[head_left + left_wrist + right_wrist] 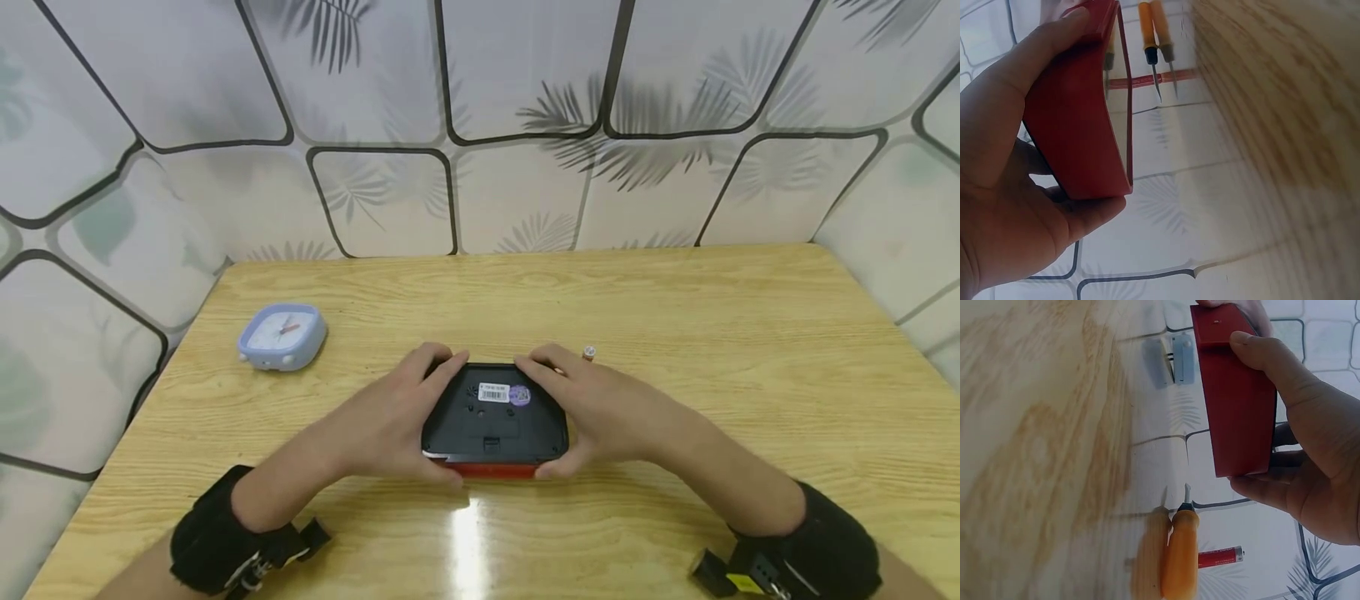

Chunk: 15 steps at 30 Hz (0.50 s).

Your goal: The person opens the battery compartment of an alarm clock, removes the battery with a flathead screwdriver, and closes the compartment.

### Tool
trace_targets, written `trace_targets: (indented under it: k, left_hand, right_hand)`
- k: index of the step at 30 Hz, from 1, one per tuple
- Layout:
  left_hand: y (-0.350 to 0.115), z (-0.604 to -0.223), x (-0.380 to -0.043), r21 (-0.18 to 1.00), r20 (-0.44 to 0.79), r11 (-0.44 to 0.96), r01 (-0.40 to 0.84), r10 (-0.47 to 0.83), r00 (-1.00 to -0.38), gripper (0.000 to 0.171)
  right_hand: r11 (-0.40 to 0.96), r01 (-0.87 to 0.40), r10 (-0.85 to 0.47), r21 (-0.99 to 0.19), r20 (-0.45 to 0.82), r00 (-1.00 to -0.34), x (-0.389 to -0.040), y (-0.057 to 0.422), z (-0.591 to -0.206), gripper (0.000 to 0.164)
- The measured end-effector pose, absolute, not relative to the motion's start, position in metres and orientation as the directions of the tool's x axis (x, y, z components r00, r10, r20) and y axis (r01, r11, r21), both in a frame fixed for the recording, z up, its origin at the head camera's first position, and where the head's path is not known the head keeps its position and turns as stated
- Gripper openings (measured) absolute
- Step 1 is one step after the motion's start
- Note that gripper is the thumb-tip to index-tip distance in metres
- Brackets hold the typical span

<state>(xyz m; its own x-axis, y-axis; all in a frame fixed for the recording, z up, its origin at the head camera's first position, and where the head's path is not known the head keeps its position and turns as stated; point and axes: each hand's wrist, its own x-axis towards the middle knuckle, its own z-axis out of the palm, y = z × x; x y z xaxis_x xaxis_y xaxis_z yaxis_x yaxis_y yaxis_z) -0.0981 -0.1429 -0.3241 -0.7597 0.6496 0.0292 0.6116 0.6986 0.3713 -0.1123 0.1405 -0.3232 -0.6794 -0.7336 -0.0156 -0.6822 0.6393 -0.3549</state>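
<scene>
Both my hands hold a red device with a black back [492, 425] above the table. Its back faces up in the head view and carries a barcode label, a round purple sticker and a small latched cover. My left hand [397, 421] grips the left side, thumb on the near red edge and fingers at the far corner. On the opposite side my right hand [603, 408] grips it likewise. The left wrist view shows the device's red casing [1075, 119] and a glossy, mirror-like front. Its red side [1238, 412] also appears in the right wrist view.
A blue clock [283, 336] lies face up at the table's left. Beyond my right hand a battery [589, 353] lies on the wooden table [750, 333]. The right wrist view shows an orange-handled screwdriver [1180, 556] near the red battery [1219, 557]. A patterned wall borders the table's back.
</scene>
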Motion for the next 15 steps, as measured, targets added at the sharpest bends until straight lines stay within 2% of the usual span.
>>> trace_targets:
  k: [6, 15]
  left_hand:
    - [-0.1424, -0.3282, -0.0976, 0.364, -0.026, 0.692, 0.624, 0.677, -0.735, 0.128]
    - [-0.1389, -0.3304, -0.0961, 0.331, -0.103, 0.713, 0.617, 0.678, -0.728, 0.131]
  right_hand:
    - [0.662, -0.672, -0.731, -0.332, -0.092, -0.676, -0.1096, 0.1366, -0.3249, 0.117]
    - [0.641, -0.708, -0.756, -0.295, -0.086, -0.649, -0.1094, 0.1342, -0.3333, 0.119]
